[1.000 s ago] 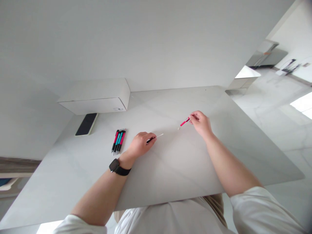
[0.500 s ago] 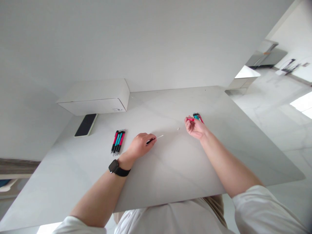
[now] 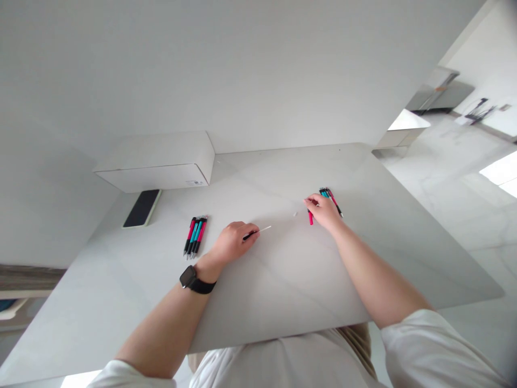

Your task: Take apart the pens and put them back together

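Observation:
My left hand (image 3: 236, 241) rests on the table, its fingers closed on a black pen piece with a thin pale refill (image 3: 264, 229) sticking out to the right. To the right, my right hand (image 3: 321, 209) is closed on a red pen barrel (image 3: 311, 217), which points down toward the table. Between the hands lies a tiny whitish piece (image 3: 295, 214), too small to name. Partly behind my right hand is a group of red and teal pens (image 3: 334, 198). Several red and teal pens (image 3: 196, 236) with black grips lie side by side left of my left hand.
A long white box (image 3: 161, 175) stands against the wall at the back left. In front of it lies a phone (image 3: 142, 208) with a dark screen and pale edge. The pale table (image 3: 283, 291) has its right edge over a tiled floor.
My right hand has turned over, palm now down, and the red barrel has swung from roughly level to pointing downward. More of the right-hand pens shows. My left hand has hardly moved.

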Available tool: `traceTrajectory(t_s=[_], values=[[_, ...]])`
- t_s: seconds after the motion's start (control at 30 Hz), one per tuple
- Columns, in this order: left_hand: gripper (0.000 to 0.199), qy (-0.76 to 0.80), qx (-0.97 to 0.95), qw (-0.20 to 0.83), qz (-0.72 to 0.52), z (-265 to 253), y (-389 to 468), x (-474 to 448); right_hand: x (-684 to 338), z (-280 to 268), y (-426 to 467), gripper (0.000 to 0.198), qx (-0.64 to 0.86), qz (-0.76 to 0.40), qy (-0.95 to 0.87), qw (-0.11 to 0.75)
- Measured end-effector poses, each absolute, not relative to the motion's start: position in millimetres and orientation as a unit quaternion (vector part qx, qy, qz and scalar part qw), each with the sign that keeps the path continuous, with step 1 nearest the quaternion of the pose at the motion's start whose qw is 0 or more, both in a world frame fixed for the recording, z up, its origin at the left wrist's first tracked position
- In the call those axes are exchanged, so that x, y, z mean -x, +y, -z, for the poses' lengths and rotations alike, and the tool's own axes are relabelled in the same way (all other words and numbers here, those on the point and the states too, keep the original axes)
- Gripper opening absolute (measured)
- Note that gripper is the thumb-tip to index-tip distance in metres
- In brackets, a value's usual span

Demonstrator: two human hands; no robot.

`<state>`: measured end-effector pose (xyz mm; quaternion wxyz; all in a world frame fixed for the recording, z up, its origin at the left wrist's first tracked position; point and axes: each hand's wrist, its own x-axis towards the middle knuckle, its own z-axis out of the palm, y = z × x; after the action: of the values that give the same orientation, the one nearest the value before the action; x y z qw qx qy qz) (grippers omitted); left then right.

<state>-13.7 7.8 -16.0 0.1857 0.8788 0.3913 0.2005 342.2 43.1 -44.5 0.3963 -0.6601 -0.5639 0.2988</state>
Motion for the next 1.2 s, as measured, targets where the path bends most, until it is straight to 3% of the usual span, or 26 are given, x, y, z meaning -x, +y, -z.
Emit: traceTrajectory(t_s=[0.1, 0.2, 0.53, 1.2], values=[[0.021, 0.394, -0.879, 0.180, -0.199, 17.0, 7.7, 14.0, -340.8, 43.9, 42.6, 0.025, 0.689, -0.166, -0.628, 0.322], [0.021, 0.395, -0.879, 0.177, -0.197, 17.0, 7.5, 14.1, -340.7, 42.1, 42.2, 0.023, 0.690, -0.130, -0.648, 0.296], [0.021, 0.391, -0.879, 0.182, -0.202, 17.1, 7.9, 14.3, -344.6, 42.0, 36.4, 0.025, 0.649, -0.131, -0.713, 0.231], [0.020, 0.389, -0.881, 0.180, -0.200, 16.9, 8.4, 12.6, -322.0, 46.4, 30.5, 0.021, 0.614, -0.158, -0.731, 0.254]])
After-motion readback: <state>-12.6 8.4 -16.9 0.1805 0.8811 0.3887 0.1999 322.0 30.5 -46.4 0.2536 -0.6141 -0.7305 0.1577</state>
